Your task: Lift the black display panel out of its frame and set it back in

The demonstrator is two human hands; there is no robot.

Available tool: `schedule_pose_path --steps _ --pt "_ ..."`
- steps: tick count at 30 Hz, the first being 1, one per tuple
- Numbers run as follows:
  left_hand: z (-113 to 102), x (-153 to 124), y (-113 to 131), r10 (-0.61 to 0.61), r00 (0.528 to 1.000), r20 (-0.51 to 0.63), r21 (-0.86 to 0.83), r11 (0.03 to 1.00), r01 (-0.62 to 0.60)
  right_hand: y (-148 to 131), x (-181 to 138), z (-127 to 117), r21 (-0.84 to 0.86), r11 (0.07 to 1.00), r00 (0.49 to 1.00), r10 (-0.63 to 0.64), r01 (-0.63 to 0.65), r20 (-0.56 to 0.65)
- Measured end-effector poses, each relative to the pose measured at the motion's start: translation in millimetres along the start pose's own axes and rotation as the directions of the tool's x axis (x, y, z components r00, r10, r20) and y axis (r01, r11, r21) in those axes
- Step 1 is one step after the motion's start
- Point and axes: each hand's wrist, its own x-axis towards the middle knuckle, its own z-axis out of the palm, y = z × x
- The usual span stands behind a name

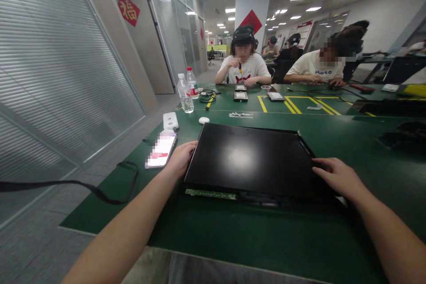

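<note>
A large flat black display panel (248, 159) lies on the green table (233, 239) in front of me, with a narrow green circuit strip (210, 194) along its near edge. My left hand (179, 157) grips the panel's left edge, fingers curled round it. On the panel's right edge rests my right hand (339, 178), fingers laid over the rim and holding it.
A phone with a lit screen (161, 150) lies just left of my left hand, with a white device (170, 120) and two water bottles (185, 93) beyond. A black strap (100, 193) hangs off the table's left edge. Other people work at the far side among small devices (240, 96).
</note>
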Motion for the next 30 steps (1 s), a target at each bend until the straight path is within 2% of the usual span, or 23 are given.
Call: schedule_pose_path --steps 6,12,16,20,30 --pt "-5 1 -4 0.013 1.0 -0.024 0.146 0.989 -0.009 -1 0 0 0.006 1.0 1.0 -0.014 0.014 0.0" --pt "-11 0 -8 0.049 0.996 0.076 0.211 0.975 -0.064 -2 -1 -2 0.013 1.0 1.0 -0.017 0.017 -0.008" --pt "-13 2 -9 0.098 0.989 0.108 0.227 0.966 -0.121 -5 -2 -2 0.027 1.0 1.0 -0.002 0.002 -0.002" --pt "-13 2 -8 0.103 0.99 0.101 0.235 0.964 -0.124 -7 -2 -2 0.022 1.0 1.0 0.012 -0.012 0.006" --pt "-11 0 -4 0.231 0.965 0.123 0.16 0.955 -0.249 -6 -1 -3 0.083 0.996 0.999 0.046 -0.045 -0.012"
